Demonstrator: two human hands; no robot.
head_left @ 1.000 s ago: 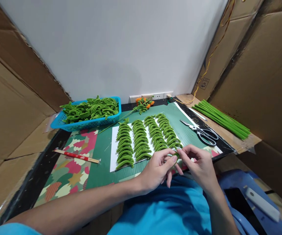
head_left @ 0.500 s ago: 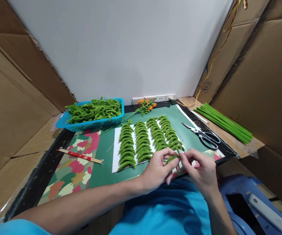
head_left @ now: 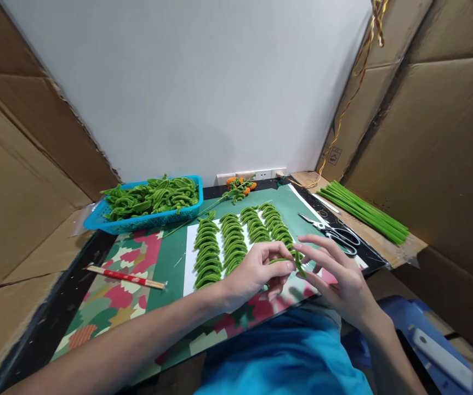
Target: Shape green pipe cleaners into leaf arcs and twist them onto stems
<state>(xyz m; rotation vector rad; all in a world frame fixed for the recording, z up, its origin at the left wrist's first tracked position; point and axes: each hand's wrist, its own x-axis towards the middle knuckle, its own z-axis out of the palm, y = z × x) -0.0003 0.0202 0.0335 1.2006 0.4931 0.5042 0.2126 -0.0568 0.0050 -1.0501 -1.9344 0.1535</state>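
My left hand (head_left: 256,271) pinches a short bent green pipe cleaner piece (head_left: 290,260) between thumb and fingers, just above the near edge of the table. My right hand (head_left: 337,277) is beside it with fingers spread, fingertips touching the piece's right end. Behind the hands, several rows of curved green pipe cleaner pieces (head_left: 220,244) lie on a white sheet (head_left: 188,258) over a green cutting mat (head_left: 170,258).
A blue basket (head_left: 143,220) full of green pieces stands at the back left. Scissors (head_left: 335,233) and a bundle of straight green pipe cleaners (head_left: 363,211) lie at the right. Wrapped chopsticks (head_left: 125,276) lie at the left, an orange-flowered sprig (head_left: 240,186) at the back. Cardboard walls surround the table.
Both hands rose slightly and moved forward over the mat. My right hand's fingers spread open while my left hand kept its pinch on the green piece. The camera view tilted.
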